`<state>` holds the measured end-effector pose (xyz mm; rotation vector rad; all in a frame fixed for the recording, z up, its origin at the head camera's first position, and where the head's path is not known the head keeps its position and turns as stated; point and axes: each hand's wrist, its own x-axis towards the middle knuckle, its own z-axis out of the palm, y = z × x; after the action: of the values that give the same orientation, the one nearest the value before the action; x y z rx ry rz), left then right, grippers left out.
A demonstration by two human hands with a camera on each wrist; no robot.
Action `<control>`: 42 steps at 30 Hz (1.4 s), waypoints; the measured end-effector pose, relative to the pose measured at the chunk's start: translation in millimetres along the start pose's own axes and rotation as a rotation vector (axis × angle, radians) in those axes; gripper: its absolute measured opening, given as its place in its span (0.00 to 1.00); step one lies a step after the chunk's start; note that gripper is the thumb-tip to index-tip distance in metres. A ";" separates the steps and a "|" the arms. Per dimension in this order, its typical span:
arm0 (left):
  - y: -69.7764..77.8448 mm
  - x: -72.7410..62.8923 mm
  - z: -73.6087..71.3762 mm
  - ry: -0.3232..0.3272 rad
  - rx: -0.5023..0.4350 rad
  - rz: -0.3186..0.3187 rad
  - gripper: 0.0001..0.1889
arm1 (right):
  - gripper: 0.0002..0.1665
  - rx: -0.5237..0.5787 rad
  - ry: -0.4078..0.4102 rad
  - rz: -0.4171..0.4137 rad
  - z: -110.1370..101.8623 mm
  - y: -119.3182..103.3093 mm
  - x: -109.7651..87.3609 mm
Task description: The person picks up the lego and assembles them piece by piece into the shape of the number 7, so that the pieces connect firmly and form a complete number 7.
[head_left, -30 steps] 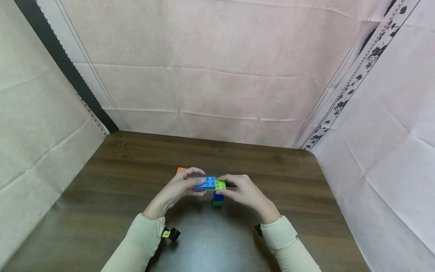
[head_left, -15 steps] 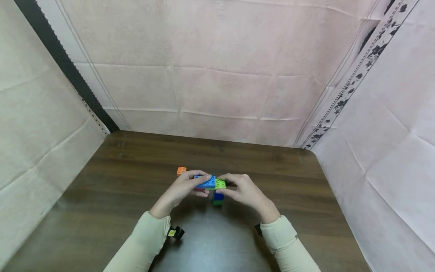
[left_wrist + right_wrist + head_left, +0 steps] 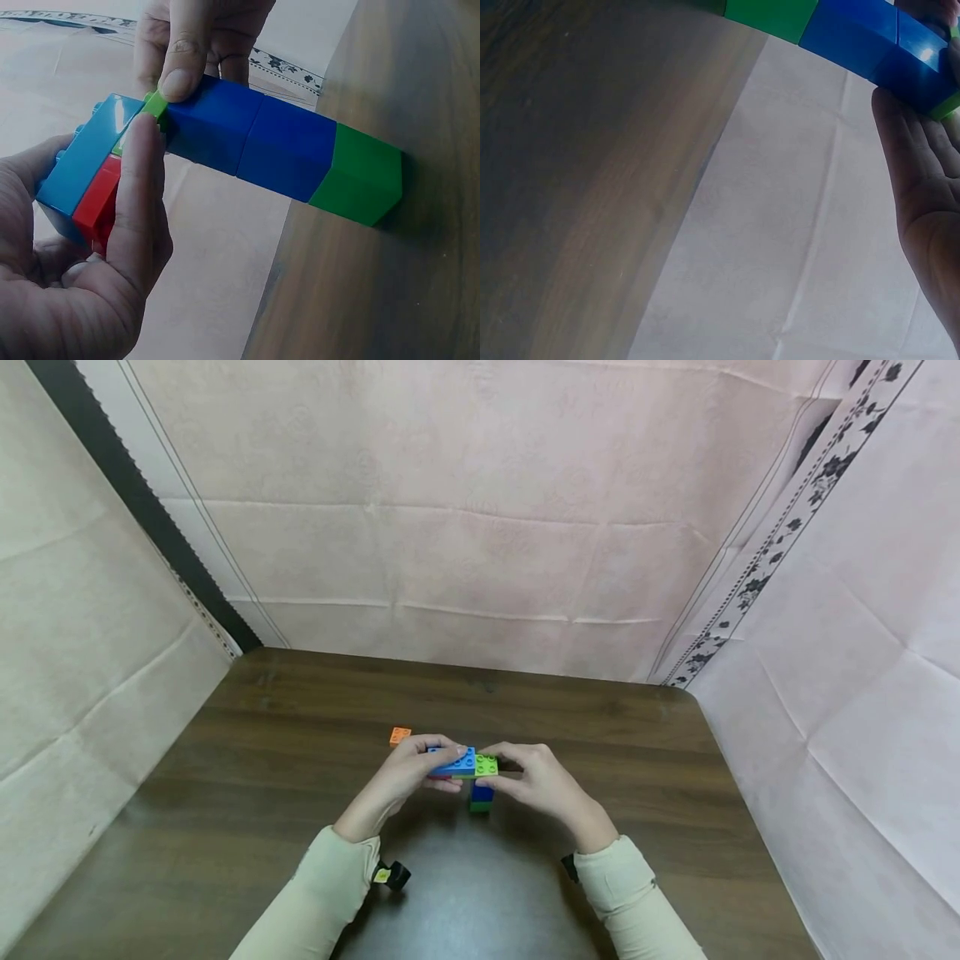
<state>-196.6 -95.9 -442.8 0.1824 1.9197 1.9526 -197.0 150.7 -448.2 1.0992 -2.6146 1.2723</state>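
A brick tower stands on the table: a green base [image 3: 481,807], dark blue bricks [image 3: 482,794] above it and a lime green brick [image 3: 487,765] on top. My left hand [image 3: 442,767] grips a light blue brick [image 3: 457,762] set against the lime one. A red brick [image 3: 97,202] sits under the light blue brick, and my left thumb [image 3: 139,180] lies along its side. My right hand [image 3: 501,767] pinches the lime green top, thumb [image 3: 180,67] pressed on its edge. In the right wrist view the green base [image 3: 769,15], the dark blue bricks [image 3: 870,41] and my right palm [image 3: 930,195] show.
A small orange brick [image 3: 400,736] lies on the dark wooden table [image 3: 262,777], just behind my left hand. Pale cloth walls [image 3: 480,527] close in the table on the left, back and right.
My left hand and forearm have slid a little to the right, uncovering the whole orange brick. The brick tower and my right hand stay where they were.
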 end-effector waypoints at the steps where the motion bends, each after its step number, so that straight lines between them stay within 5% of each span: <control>1: 0.1 -0.2 0.1 0.002 0.008 0.000 0.20 | 0.20 0.002 0.000 0.001 0.0 -0.2 0.0; 6: -2.8 -2.3 -1.9 -0.004 0.134 0.037 0.23 | 0.20 0.005 -0.003 0.010 1.0 -0.2 -0.5; 13: -4.1 -9.8 -5.5 -0.040 0.356 0.199 0.21 | 0.20 0.029 -0.003 0.020 1.3 0.9 -2.0; 34: -8.0 -6.6 -2.8 -0.065 0.158 0.227 0.18 | 0.20 0.035 0.010 0.007 2.5 1.5 -1.7; 37: -6.4 -5.9 -5.1 -0.066 0.215 0.220 0.19 | 0.20 0.040 0.015 0.009 3.3 1.8 -1.6; 42: -7.2 -8.0 -9.7 -0.041 0.440 0.256 0.21 | 0.22 0.034 0.001 0.027 5.5 2.1 -3.3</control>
<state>-191.5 -108.0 -448.9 0.6108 2.3711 1.6211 -194.4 149.7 -454.4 1.0716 -2.6255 1.3275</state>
